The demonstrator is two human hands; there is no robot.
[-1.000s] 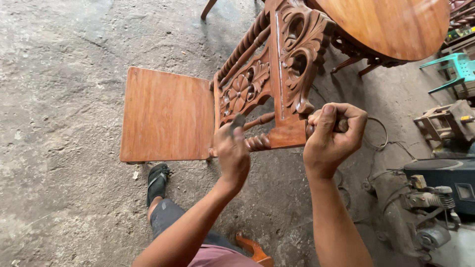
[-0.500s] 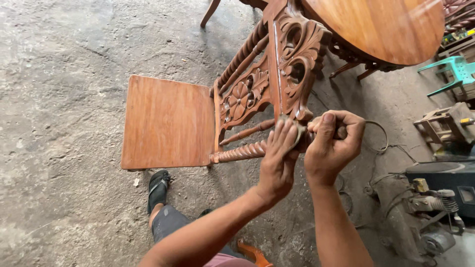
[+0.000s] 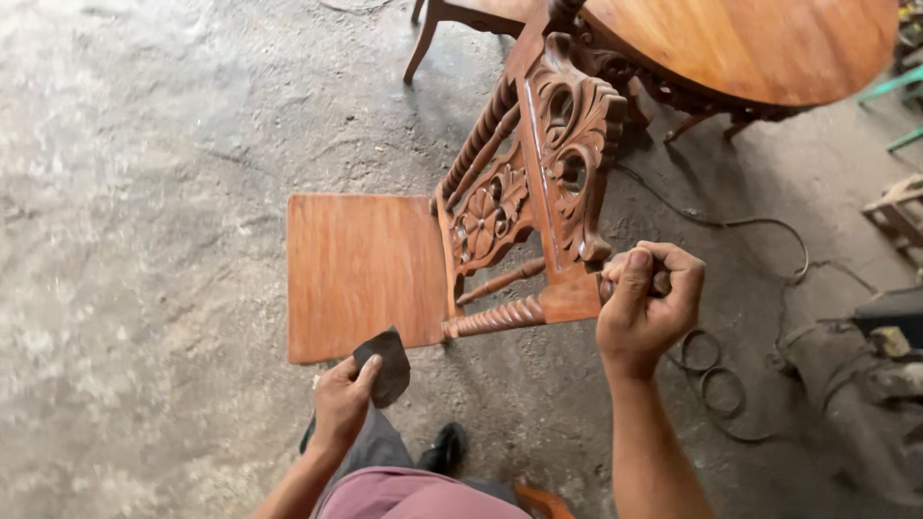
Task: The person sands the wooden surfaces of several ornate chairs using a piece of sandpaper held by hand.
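A carved reddish-brown wooden chair [image 3: 524, 207] stands on the concrete floor, its flat seat [image 3: 363, 274] to the left and its ornate back towards me. My right hand [image 3: 646, 306] is closed around the top end of the chair's back post. My left hand [image 3: 344, 404] is lower left, near the seat's front edge, and pinches a dark piece of sandpaper [image 3: 386, 365]. The sandpaper is off the wood.
A round wooden table [image 3: 760, 43] stands at the upper right, close behind the chair. A dark hose [image 3: 760, 231] and coiled cable [image 3: 716, 370] lie on the floor at the right, near grey machinery [image 3: 865, 365]. My shoe [image 3: 447, 447] is below the chair.
My left hand has left the twisted rail of the chair back and dropped down-left to the seat's front edge with the sandpaper. The right hand keeps its hold on the post.
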